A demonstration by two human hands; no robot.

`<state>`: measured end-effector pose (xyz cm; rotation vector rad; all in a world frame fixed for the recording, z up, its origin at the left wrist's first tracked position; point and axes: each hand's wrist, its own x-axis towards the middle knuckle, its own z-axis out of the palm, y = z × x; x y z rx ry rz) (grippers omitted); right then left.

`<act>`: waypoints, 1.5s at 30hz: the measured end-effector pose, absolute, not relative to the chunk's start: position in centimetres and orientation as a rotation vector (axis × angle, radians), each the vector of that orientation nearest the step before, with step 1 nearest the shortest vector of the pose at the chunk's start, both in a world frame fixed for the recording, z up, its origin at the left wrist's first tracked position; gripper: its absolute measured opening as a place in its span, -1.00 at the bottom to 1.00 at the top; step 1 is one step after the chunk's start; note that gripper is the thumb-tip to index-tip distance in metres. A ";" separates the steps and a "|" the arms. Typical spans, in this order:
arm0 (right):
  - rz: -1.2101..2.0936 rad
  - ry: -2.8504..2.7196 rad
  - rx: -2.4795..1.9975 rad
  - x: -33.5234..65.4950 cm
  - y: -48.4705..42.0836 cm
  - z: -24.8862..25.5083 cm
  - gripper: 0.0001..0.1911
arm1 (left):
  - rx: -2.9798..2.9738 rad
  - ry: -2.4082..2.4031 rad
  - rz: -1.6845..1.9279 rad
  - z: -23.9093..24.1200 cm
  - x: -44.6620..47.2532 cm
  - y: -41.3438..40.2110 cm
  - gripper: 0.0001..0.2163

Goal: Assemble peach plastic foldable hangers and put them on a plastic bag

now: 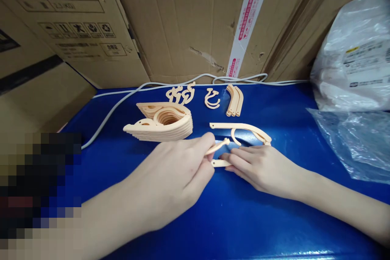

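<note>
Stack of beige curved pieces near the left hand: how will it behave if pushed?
The stack would probably slip apart, since its many thin layers lie one upon another and no band shows. It seems unlikely to roll, as it lies flat on the blue table. It looks stiff, its curved edges showing no sag.

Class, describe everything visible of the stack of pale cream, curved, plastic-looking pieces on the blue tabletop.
The stack of pale cream, curved, plastic-looking pieces lies on the glossy blue tabletop, just beyond the person's left hand. Several similar layers are piled flat, their edges showing along the near side. On top, two narrowing arms spread leftwards from a blunt right end, around a curved hook shape and a deep hollow. Whether the hand touches it is unclear.
</note>
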<state>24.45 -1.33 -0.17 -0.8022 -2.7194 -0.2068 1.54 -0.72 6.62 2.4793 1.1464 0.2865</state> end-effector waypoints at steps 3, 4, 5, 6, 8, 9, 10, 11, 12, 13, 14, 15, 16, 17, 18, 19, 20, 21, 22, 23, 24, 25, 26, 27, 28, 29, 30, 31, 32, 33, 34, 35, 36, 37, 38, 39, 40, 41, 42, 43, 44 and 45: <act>-0.221 -2.737 -0.804 24.6 -1.2 0.0 -0.69 | 2.452 1.208 0.255 4.4 1.7 -0.5 -0.73; -0.232 -2.741 -0.808 24.7 -1.1 0.1 -0.68 | 2.447 1.221 0.260 3.8 1.7 -0.3 -0.70; -0.242 -2.742 -0.812 24.7 -1.1 0.2 -0.67 | 2.446 1.222 0.263 3.4 1.7 -0.2 -0.69; -0.254 -2.739 -0.821 24.8 -1.2 0.4 -0.66 | 2.449 1.215 0.270 3.0 1.6 0.0 -0.68; -0.271 -2.719 -0.849 24.8 -1.2 0.7 -0.66 | 2.452 1.184 0.285 2.4 1.4 0.1 -0.69; -0.281 -2.704 -0.860 24.8 -1.3 0.8 -0.66 | 2.449 1.161 0.293 2.2 1.3 0.2 -0.70; -0.292 -2.690 -0.864 24.8 -1.3 0.9 -0.66 | 2.442 1.136 0.302 2.1 1.1 0.2 -0.70; -0.303 -2.681 -0.864 24.8 -1.4 1.0 -0.66 | 2.432 1.107 0.309 2.1 1.0 0.2 -0.70; -0.314 -2.673 -0.863 24.8 -1.4 1.0 -0.66 | 2.420 1.080 0.310 2.0 0.9 0.1 -0.70; -0.326 -2.669 -0.863 24.8 -1.4 1.0 -0.66 | 2.408 1.055 0.308 2.0 0.8 0.1 -0.70; -0.340 -2.666 -0.864 24.8 -1.4 1.0 -0.66 | 2.397 1.033 0.306 2.0 0.7 0.0 -0.71; -0.356 -2.664 -0.866 24.8 -1.4 0.9 -0.66 | 2.389 1.014 0.307 2.0 0.7 0.0 -0.71; -0.373 -2.661 -0.866 24.8 -1.3 0.9 -0.66 | 2.386 0.998 0.312 2.0 0.6 -0.1 -0.71; -0.392 -2.657 -0.866 24.8 -1.3 0.8 -0.66 | 2.390 0.986 0.322 2.0 0.6 -0.1 -0.71; -0.409 -2.654 -0.865 24.8 -1.3 0.8 -0.68 | 2.402 0.975 0.332 1.9 0.6 -0.2 -0.72; -0.422 -2.649 -0.864 24.8 -1.3 0.7 -0.69 | 2.424 0.964 0.340 1.8 0.6 -0.2 -0.72; -0.427 -2.645 -0.862 24.8 -1.3 0.7 -0.70 | 2.456 0.952 0.351 1.7 0.6 -0.3 -0.73; -0.423 -2.642 -0.862 24.8 -1.3 0.7 -0.71 | 2.497 0.942 0.363 1.6 0.6 -0.3 -0.75; -0.413 -2.639 -0.862 24.8 -1.4 0.7 -0.72 | 2.550 0.939 0.377 1.5 0.6 -0.4 -0.76; -0.399 -2.636 -0.859 24.8 -1.4 0.7 -0.72 | 2.612 0.941 0.384 1.4 0.5 -0.4 -0.77; -0.386 -2.635 -0.854 24.8 -1.5 0.7 -0.72 | 2.682 0.949 0.384 1.3 0.5 -0.4 -0.77; -0.378 -2.634 -0.848 24.7 -1.5 0.8 -0.72 | 2.753 0.959 0.376 1.3 0.5 -0.5 -0.76; -0.374 -2.635 -0.844 24.7 -1.5 0.8 -0.72 | 2.822 0.966 0.361 1.3 0.5 -0.5 -0.74; -0.375 -2.635 -0.839 24.7 -1.6 0.8 -0.71 | 2.886 0.965 0.349 1.3 0.6 -0.5 -0.72; -0.377 -2.637 -0.836 24.6 -1.6 0.9 -0.70 | 2.945 0.956 0.346 1.2 0.6 -0.6 -0.70; -0.382 -2.638 -0.834 24.6 -1.6 0.9 -0.69 | 3.000 0.945 0.354 1.2 0.6 -0.6 -0.69; -0.385 -2.640 -0.832 24.6 -1.6 0.9 -0.69 | 3.055 0.937 0.375 1.2 0.6 -0.6 -0.67; -0.387 -2.641 -0.831 24.6 -1.6 0.8 -0.68 | 3.112 0.934 0.393 1.1 0.6 -0.6 -0.66; -0.386 -2.642 -0.832 24.6 -1.6 0.8 -0.68 | 3.169 0.934 0.412 1.0 0.6 -0.5 -0.65; -0.385 -2.644 -0.833 24.6 -1.6 0.8 -0.68 | 3.221 0.933 0.420 0.9 0.6 -0.5 -0.65; -0.381 -2.646 -0.835 24.6 -1.6 0.7 -0.68 | 3.268 0.932 0.422 0.9 0.6 -0.4 -0.66; -0.376 -2.648 -0.837 24.6 -1.6 0.7 -0.68 | 3.309 0.927 0.421 0.8 0.6 -0.4 -0.66; -0.366 -2.651 -0.838 24.6 -1.6 0.7 -0.68 | 3.343 0.922 0.410 0.8 0.6 -0.4 -0.67; -0.350 -2.656 -0.838 24.6 -1.6 0.6 -0.68 | 3.373 0.920 0.401 0.8 0.6 -0.3 -0.68; -0.326 -2.661 -0.839 24.6 -1.6 0.6 -0.68 | 3.400 0.920 0.402 0.8 0.7 -0.3 -0.69; -0.293 -2.668 -0.845 24.6 -1.7 0.6 -0.69 | 3.422 0.920 0.404 0.9 0.7 -0.3 -0.70; -0.253 -2.679 -0.855 24.6 -1.7 0.6 -0.69 | 3.442 0.922 0.410 1.0 0.7 -0.4 -0.70; -0.209 -2.691 -0.867 24.7 -1.7 0.6 -0.70 | 3.456 0.921 0.414 1.0 0.7 -0.4 -0.71; -0.163 -2.700 -0.879 24.7 -1.7 0.7 -0.70 | 3.466 0.923 0.420 1.1 0.6 -0.5 -0.71; -0.117 -2.707 -0.889 24.7 -1.7 0.7 -0.70 | 3.474 0.923 0.430 1.1 0.6 -0.5 -0.71; -0.070 -2.714 -0.894 24.7 -1.6 0.7 -0.70 | 3.478 0.925 0.434 1.1 0.6 -0.5 -0.71; -0.025 -2.721 -0.898 24.7 -1.6 0.7 -0.69 | 3.479 0.929 0.442 1.1 0.6 -0.6 -0.71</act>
